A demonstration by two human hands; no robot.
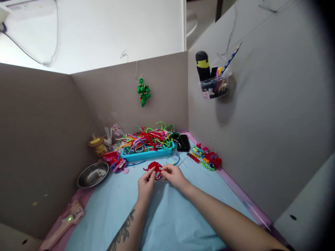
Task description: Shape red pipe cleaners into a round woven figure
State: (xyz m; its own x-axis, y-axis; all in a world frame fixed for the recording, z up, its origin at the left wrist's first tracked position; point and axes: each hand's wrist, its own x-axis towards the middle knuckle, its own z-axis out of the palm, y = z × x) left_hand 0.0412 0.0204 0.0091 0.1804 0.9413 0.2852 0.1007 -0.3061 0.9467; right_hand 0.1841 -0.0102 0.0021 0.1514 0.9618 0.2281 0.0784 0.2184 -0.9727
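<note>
Over the middle of the blue-covered table, a red fuzzy pipe-cleaner piece [156, 165] with loops and loose ends is between my hands. My left hand [146, 181] pinches its left lower side between thumb and fingers. On the right side, my right hand [174, 176] has thumb and forefinger closed on the same piece; the exact pinch point is partly hidden. Just beyond stands a blue tray [149, 153] heaped with many-coloured pipe cleaners [153, 137]. A loose blue pipe cleaner [178, 160] lies near my right hand.
At left sit a metal bowl [89, 175] with small pale bits, a pink glue gun [65, 225] with a green light, and fuzzy pieces [118, 164]. A black phone [183, 143] and colourful pieces [208, 158] lie right. A clear bin [216, 87] hangs on the right panel.
</note>
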